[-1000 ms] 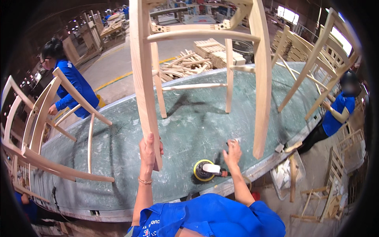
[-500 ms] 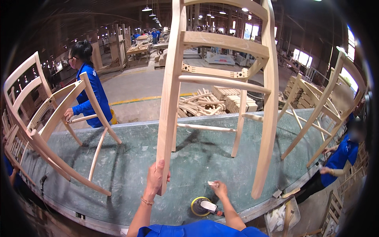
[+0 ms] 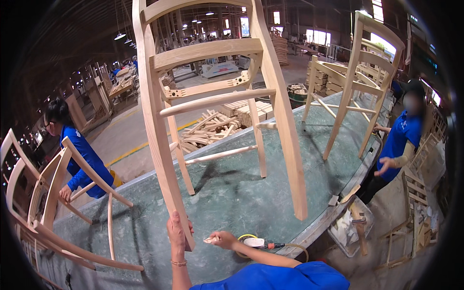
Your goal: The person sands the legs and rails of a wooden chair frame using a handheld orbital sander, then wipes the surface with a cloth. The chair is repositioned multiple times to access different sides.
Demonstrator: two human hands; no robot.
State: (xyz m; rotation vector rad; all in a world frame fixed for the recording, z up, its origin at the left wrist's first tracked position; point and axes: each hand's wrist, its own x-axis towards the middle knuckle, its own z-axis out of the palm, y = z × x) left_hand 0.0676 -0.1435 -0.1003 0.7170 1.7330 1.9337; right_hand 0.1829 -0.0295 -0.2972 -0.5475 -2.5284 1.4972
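Where the green worktable (image 3: 232, 203) stretches, left hand (image 3: 178, 233) grips a chair frame (image 3: 217, 96).

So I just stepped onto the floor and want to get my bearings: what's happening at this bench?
A person in blue steadies an unfinished wooden chair frame standing on a green-topped workbench. The left hand grips the bottom of one leg; the right hand holds a small pale piece beside it. A yellow sander lies at the bench edge. Two co-workers in blue handle other chair frames, one at the left and one at the right.
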